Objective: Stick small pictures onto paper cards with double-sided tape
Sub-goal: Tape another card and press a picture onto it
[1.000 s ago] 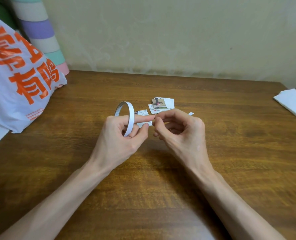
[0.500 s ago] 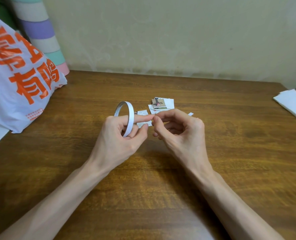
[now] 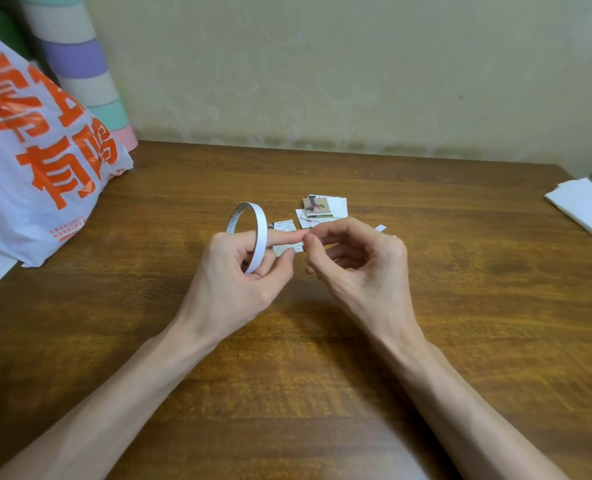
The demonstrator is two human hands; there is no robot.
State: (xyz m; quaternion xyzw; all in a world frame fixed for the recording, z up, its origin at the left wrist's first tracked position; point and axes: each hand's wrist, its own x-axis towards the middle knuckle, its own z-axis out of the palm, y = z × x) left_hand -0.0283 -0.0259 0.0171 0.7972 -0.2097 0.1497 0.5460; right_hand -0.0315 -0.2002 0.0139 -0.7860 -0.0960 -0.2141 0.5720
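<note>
Picking at the tape end, seemingly: the left hand [image 3: 239,277] is gripping the tape roll [image 3: 260,233], the right hand [image 3: 360,268] is pinching its end; pictures [image 3: 317,206] are lying at 12 o'clock on the bench [image 3: 460,306]; next needing a short tear

The left hand [image 3: 239,271] covers the lower arc of the tape ring [image 3: 260,230] and part of the small card [image 3: 284,226], whose print is too fine to read. What the right hand [image 3: 360,268] pinches at its edge I can't make out. The bag [image 3: 38,161] runs off the left edge, the white paper [image 3: 585,209] off the right.
</note>
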